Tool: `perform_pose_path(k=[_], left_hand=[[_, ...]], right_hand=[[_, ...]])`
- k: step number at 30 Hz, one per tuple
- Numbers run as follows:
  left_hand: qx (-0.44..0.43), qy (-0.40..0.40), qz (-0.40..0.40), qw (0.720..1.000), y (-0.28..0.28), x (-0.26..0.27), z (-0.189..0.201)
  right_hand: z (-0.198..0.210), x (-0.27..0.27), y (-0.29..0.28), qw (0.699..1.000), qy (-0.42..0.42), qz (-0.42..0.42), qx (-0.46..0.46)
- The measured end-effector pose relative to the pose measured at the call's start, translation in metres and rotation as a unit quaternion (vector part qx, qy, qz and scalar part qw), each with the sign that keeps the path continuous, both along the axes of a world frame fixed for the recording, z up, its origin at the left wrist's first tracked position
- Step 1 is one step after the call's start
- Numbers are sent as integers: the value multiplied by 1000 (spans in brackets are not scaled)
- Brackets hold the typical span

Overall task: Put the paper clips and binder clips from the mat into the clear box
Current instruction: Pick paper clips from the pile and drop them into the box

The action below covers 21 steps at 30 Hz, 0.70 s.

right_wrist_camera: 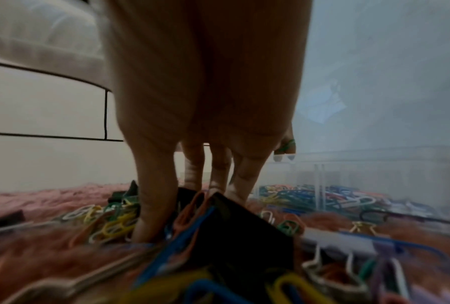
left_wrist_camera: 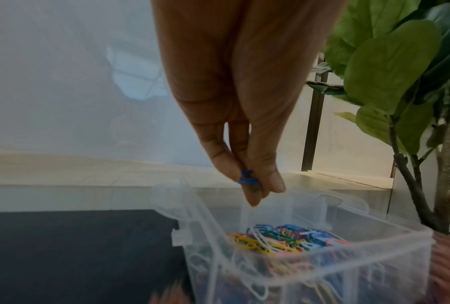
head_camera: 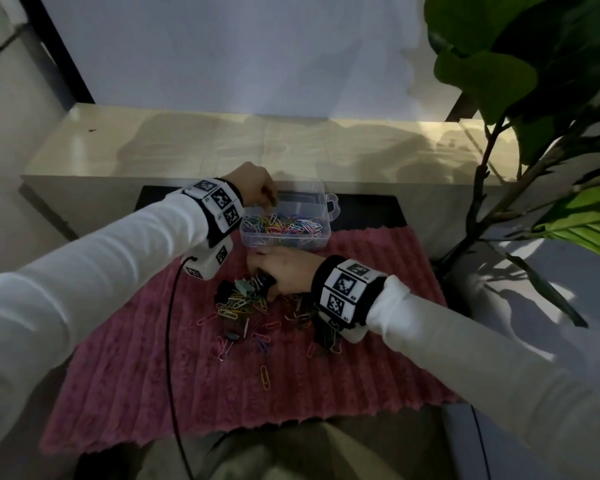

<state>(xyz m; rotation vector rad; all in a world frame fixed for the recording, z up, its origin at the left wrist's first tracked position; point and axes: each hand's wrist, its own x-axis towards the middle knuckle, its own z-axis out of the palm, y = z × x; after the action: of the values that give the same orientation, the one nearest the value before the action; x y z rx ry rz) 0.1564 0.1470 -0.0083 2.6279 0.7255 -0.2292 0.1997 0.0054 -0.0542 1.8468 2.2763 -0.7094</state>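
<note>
The clear box point(head_camera: 321, 239) stands at the far edge of the pink mat point(head_camera: 146, 358) and holds many coloured paper clips point(head_camera: 284, 225). My left hand point(head_camera: 271, 199) hovers over the box's left rim point(left_wrist_camera: 322, 273) and pinches a blue paper clip point(left_wrist_camera: 248, 179) between thumb and fingertips point(left_wrist_camera: 275, 183). A pile of paper clips and binder clips point(head_camera: 241, 303) lies mid-mat. My right hand point(head_camera: 262, 282) reaches down into that pile, thumb point(right_wrist_camera: 153, 205) on one side and fingers on the other side of a black binder clip point(right_wrist_camera: 234, 224).
More clips lie scattered across the mat towards me, including a yellow one point(head_camera: 265, 377). A black cable point(head_camera: 169, 341) crosses the mat's left side. A leafy plant point(head_camera: 499, 81) stands to the right. A pale ledge point(head_camera: 222, 143) runs behind the box.
</note>
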Motion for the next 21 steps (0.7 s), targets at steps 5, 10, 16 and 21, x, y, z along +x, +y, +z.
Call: perform_pose_path(k=[5, 10, 16, 21], left_hand=[[-18, -54, 35, 998, -2, -11, -4], [-56, -42, 29, 997, -6, -25, -8], [-37, -109, 23, 993, -21, -57, 3], [-73, -93, 4, 993, -36, -102, 0]], right_hand=[[2, -1, -2, 1000, 19, 12, 10], [7, -1, -3, 999, 21, 21, -34], [1, 1, -7, 1000, 28, 13, 7], [13, 15, -8, 982, 170, -71, -31]])
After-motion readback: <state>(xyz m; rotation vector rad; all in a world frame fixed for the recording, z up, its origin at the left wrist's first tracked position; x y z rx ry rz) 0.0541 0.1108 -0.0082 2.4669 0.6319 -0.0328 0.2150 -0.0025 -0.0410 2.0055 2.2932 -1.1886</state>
